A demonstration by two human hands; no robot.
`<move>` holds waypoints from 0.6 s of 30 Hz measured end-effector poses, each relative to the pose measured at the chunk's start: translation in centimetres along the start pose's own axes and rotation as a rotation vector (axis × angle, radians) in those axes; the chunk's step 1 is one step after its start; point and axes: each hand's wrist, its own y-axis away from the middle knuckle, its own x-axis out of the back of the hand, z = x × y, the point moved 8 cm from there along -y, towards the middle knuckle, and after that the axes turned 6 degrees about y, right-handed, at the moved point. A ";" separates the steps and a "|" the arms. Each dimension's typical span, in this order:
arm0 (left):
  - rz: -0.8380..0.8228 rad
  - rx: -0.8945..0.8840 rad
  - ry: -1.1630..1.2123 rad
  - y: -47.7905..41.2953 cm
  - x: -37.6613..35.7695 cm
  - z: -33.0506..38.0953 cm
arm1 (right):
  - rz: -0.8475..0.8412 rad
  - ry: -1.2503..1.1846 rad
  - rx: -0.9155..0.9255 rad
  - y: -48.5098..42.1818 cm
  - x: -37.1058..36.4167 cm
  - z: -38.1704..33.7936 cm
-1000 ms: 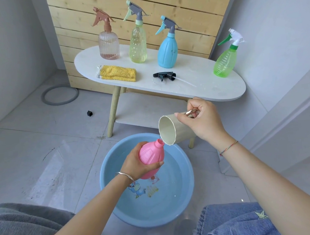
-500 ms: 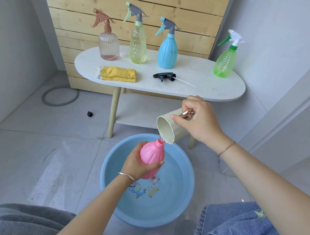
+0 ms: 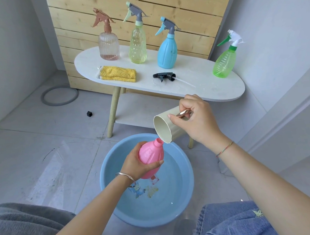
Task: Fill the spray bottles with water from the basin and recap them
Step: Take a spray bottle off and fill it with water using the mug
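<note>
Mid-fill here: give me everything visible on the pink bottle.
The pink bottle looks like opaque plastic: a bulbous body narrowing to a short, uncapped neck. The left hand grips its body, holding it tilted, mouth up and to the right, above the basin. The cup, tipped by the right hand, has its rim at the mouth. Fill level cannot be seen.

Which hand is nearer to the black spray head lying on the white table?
Right. The right hand, holding the tilted cup, is just in front of the table, right of the black spray head. The left hand grips the pink bottle farther away, over the basin.
</note>
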 end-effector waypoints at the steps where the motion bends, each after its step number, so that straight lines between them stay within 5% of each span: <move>1: 0.001 0.002 0.003 0.0 0.0 -0.1 | -0.003 0.000 0.002 0.0 0.0 -0.1; 10: 0.017 0.016 0.022 -0.3 0.2 -0.8 | -0.040 -0.005 -0.044 -0.1 -0.8 0.4; 18: 0.094 0.059 0.115 -0.6 1.9 -2.2 | 0.128 -0.464 -0.778 3.5 -3.4 10.7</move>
